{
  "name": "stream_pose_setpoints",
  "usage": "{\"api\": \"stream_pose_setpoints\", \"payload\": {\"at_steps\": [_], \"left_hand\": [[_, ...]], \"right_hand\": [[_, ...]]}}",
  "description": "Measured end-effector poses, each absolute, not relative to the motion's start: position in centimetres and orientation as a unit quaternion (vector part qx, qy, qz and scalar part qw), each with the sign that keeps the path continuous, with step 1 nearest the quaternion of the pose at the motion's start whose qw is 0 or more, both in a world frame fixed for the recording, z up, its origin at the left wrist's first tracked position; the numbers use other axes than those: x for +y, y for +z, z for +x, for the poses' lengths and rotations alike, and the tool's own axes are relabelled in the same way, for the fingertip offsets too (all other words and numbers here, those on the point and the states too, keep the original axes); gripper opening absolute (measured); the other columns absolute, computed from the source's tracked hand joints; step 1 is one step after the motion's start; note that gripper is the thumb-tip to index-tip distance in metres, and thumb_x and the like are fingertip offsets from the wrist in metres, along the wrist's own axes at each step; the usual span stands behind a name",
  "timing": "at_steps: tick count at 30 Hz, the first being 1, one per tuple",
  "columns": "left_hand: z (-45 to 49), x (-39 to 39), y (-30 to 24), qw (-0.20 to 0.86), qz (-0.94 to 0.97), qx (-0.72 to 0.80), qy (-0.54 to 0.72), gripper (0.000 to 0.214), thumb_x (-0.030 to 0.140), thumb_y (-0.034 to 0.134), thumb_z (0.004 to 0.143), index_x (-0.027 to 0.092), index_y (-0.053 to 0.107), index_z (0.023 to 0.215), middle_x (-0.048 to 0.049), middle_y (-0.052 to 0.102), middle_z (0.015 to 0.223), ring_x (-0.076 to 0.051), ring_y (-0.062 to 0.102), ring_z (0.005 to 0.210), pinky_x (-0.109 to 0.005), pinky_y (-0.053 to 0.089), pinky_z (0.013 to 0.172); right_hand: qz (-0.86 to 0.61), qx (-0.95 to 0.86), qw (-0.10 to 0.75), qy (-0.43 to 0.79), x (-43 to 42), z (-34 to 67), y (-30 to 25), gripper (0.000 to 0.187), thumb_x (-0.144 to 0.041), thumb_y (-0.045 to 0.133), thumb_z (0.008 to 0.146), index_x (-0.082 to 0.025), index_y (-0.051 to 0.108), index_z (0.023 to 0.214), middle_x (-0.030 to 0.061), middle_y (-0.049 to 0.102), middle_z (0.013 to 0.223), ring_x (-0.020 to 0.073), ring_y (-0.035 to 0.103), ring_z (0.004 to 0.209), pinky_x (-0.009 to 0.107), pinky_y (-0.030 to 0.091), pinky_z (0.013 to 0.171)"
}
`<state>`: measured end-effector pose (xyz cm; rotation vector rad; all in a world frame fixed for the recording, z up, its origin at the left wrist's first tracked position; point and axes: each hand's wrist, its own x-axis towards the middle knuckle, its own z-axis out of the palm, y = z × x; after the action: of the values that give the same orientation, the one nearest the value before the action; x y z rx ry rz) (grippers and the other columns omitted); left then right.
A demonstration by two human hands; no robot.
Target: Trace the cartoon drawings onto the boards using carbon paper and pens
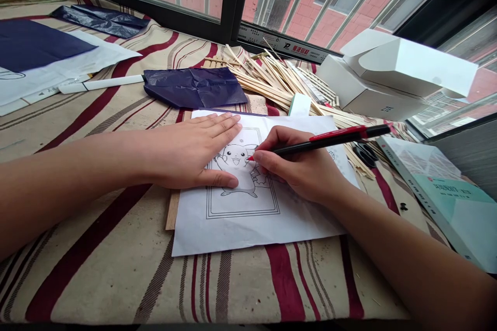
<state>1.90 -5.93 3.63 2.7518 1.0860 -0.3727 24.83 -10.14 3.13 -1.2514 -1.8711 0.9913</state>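
Note:
A white paper sheet printed with a cartoon Pikachu inside a line frame lies over a wooden board, whose left edge peeks out. Flat on the sheet's upper left rests my left hand, fingers stretched out and thumb spread below them. My right hand is closed around a black and red pen. Its red tip is at the right cheek of the drawing; whether it touches the paper I cannot tell. Part of the picture is hidden under my hands. A strip of dark blue sheet shows along the paper's top edge.
Behind the paper lie crumpled carbon paper and a heap of thin wooden sticks. An opened white box, black-handled scissors and a book are on the right. Papers with a dark blue sheet lie left. Barred windows stand behind.

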Motion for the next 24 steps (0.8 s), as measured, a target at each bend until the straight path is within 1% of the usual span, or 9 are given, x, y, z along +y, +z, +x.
{"api": "stream_pose_setpoints", "payload": {"at_steps": [6, 13, 18, 24], "left_hand": [[1.74, -5.81, 3.47, 0.079, 0.923, 0.359, -0.116, 0.108, 0.082, 0.037, 0.097, 0.007, 0.015, 0.172, -0.0164, 0.002, 0.18, -0.034, 0.011, 0.168, -0.043, 0.011, 0.135], [1.84, -5.77, 3.6, 0.079, 0.922, 0.359, -0.12, 0.109, 0.081, 0.038, 0.097, 0.006, 0.014, 0.172, -0.0169, 0.001, 0.18, -0.035, 0.01, 0.168, -0.044, 0.012, 0.135], [1.88, -5.88, 3.63, 0.077, 0.922, 0.36, -0.122, 0.108, 0.08, 0.038, 0.097, 0.006, 0.014, 0.172, -0.0166, 0.001, 0.18, -0.035, 0.011, 0.168, -0.044, 0.012, 0.135], [1.93, -5.93, 3.71, 0.078, 0.917, 0.367, -0.131, 0.109, 0.081, 0.037, 0.096, 0.008, 0.011, 0.173, -0.0146, -0.001, 0.18, -0.033, 0.009, 0.168, -0.042, 0.009, 0.135]], "right_hand": [[-0.464, -0.737, 0.33, 0.364, -10.12, 24.79, 3.1, 0.016, -0.023, 0.075, 0.086, -0.019, 0.062, 0.076, -0.0041, 0.062, 0.067, 0.0099, 0.049, 0.059, 0.026, 0.038, 0.054], [-0.448, -0.744, 0.327, 0.373, -9.98, 24.74, 3.19, 0.016, -0.018, 0.072, 0.084, -0.019, 0.06, 0.072, -0.0067, 0.056, 0.06, 0.0081, 0.042, 0.054, 0.025, 0.035, 0.05], [-0.458, -0.743, 0.318, 0.37, -10.12, 24.8, 3.28, 0.016, -0.019, 0.072, 0.084, -0.02, 0.06, 0.072, -0.0068, 0.056, 0.059, 0.0086, 0.043, 0.054, 0.026, 0.034, 0.051], [-0.469, -0.742, 0.321, 0.356, -10.16, 24.97, 3.1, 0.016, -0.024, 0.074, 0.086, -0.019, 0.062, 0.076, -0.0039, 0.062, 0.067, 0.0104, 0.048, 0.059, 0.026, 0.038, 0.053]]}}
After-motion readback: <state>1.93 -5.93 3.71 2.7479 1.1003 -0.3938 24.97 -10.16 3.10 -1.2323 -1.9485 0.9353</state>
